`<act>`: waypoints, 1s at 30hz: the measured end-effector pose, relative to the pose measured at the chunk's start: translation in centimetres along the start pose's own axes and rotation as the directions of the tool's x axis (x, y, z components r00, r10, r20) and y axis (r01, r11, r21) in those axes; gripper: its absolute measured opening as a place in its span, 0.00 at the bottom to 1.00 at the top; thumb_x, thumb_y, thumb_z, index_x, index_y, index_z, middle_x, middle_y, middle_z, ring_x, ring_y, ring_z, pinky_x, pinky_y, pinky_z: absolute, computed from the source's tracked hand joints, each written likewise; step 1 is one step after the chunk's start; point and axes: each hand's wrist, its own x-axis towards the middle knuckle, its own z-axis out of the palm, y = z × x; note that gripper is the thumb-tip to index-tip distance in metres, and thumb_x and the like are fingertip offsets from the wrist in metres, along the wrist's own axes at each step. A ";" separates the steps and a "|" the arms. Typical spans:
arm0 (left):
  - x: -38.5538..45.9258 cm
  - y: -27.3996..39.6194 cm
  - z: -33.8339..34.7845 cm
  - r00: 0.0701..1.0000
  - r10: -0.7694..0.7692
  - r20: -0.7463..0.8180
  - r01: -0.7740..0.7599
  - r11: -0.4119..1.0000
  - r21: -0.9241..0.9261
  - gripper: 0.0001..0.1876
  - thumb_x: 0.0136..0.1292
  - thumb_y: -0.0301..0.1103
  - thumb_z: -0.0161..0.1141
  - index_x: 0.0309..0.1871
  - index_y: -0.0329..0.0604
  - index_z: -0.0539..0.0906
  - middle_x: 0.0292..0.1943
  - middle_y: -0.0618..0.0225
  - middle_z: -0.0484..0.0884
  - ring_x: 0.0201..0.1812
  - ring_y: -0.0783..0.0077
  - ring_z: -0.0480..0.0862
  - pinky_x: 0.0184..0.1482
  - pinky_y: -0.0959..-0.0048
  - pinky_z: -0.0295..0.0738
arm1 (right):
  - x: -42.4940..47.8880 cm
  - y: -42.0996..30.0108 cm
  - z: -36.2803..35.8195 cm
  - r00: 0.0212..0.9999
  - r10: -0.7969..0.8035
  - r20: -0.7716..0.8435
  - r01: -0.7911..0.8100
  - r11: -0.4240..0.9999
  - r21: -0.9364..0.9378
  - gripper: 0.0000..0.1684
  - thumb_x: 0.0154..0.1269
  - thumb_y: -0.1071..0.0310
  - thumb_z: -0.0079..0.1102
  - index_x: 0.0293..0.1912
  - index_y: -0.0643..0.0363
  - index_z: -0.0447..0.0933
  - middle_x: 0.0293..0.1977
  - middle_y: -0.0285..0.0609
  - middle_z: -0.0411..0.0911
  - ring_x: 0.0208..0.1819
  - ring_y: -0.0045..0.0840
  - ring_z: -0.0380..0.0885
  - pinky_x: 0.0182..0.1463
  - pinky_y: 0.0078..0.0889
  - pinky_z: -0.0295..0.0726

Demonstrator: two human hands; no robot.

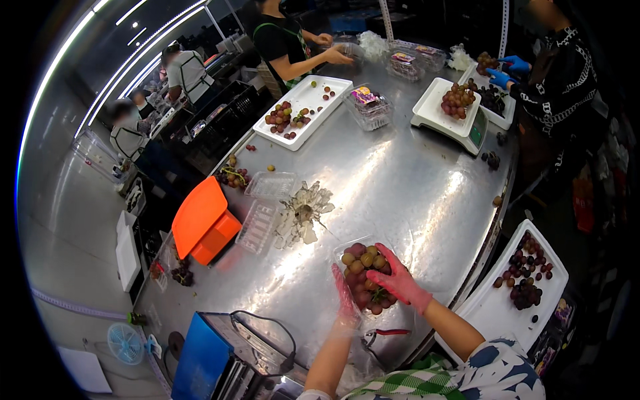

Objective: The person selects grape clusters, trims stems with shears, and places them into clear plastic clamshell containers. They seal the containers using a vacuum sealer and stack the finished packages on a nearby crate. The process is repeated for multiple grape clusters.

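Observation:
A bunch of red and yellow-green grapes (361,282) sits in a clear plastic clamshell box (345,246) on the metal table before me. My left hand (345,297), in a pink glove, lies along the box's left side. Over the right side of the grapes reaches my right hand (400,280), also gloved in pink, its fingers spread and touching them. Red-handled snips (392,332) rest on the table just below the box. Two empty clear plastic trays or lids (257,226) lie to the left, beside an orange weighing scale (201,220).
A blue-sided machine (200,355) with a cable stands at the near left. White trays of loose grapes lie at the right (480,305) and far side (327,122). A white scale (420,112) holds grapes. Two co-workers stand across the table, one wearing blue gloves.

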 end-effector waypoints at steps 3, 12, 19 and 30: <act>0.6 -0.1 0.6 0.996 -0.085 -0.035 0.087 0.994 0.067 0.32 0.61 0.59 0.47 0.60 0.47 0.62 0.52 0.65 0.67 0.53 0.64 0.69 0.56 0.62 0.65 | 0.2 0.7 -1.0 0.996 0.082 -0.040 -0.072 0.978 0.198 0.42 0.58 0.56 0.61 0.66 0.55 0.51 0.59 0.44 0.60 0.59 0.29 0.62 0.60 0.32 0.63; 2.7 0.2 -3.6 0.859 0.161 -0.485 0.402 0.374 0.836 0.29 0.67 0.56 0.39 0.55 0.37 0.72 0.49 0.62 0.76 0.49 0.68 0.76 0.53 0.70 0.69 | -0.3 3.2 -3.9 0.947 0.133 -0.292 -0.039 0.951 0.307 0.36 0.60 0.57 0.58 0.63 0.57 0.57 0.56 0.42 0.65 0.57 0.27 0.63 0.57 0.30 0.66; 0.3 2.3 -1.6 0.947 0.157 -0.279 0.227 0.284 0.931 0.24 0.67 0.50 0.42 0.51 0.37 0.74 0.41 0.62 0.80 0.39 0.69 0.80 0.42 0.71 0.74 | 0.7 5.6 -3.1 0.925 0.150 -0.350 -0.076 0.974 0.215 0.32 0.61 0.60 0.57 0.61 0.62 0.60 0.54 0.46 0.66 0.54 0.26 0.66 0.54 0.27 0.69; -4.7 7.8 -7.8 0.558 0.482 -0.675 0.048 0.794 0.606 0.17 0.63 0.42 0.49 0.48 0.39 0.75 0.33 0.62 0.79 0.28 0.70 0.77 0.28 0.76 0.74 | 1.2 8.3 -3.2 0.917 0.073 -0.393 -0.068 0.997 0.027 0.34 0.59 0.58 0.59 0.60 0.64 0.60 0.56 0.49 0.61 0.57 0.31 0.63 0.56 0.30 0.67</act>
